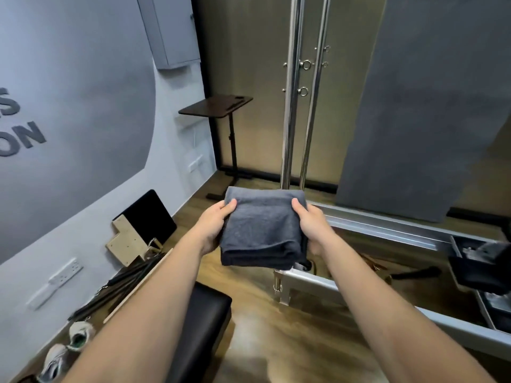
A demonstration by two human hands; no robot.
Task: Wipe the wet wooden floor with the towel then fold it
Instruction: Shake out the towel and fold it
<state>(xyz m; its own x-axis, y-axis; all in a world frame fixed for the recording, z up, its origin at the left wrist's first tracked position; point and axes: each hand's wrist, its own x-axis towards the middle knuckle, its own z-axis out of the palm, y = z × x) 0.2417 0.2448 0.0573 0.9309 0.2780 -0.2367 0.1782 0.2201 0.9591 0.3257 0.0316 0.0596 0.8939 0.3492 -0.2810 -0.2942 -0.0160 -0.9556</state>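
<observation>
Two bare forearms reach forward from the bottom edge, one at each side, and between them one folded grey towel [264, 228] is held up in the air above the wooden floor [304, 341]. Left hand [214, 226] grips the towel's left edge, thumb lying on top and the other fingers [231, 205] curled under the cloth out of sight. Right hand [311, 226] clamps the right edge the same way, thumb on top. Several layers of the towel show stacked at its near edge.

Below the left forearm sits one black padded bench [204, 327], partly hidden by the arm. Two pale sneakers [65, 352] lie by the wall at the lower left, beside a bundle of dark rods [121, 286] on the floor. One plywood piece with a black panel [138, 230] leans against the grey wall, which carries raised letters [19, 134]. Further back stands one small dark side table [215, 106] on a thin black stand. Two upright steel poles [304, 92] with ring fittings rise behind the towel, which covers their bases. To the right runs a metal-framed exercise machine [373, 230] with aluminium rails; a dark blurred part sits at its right end, and I cannot tell what that is.
</observation>
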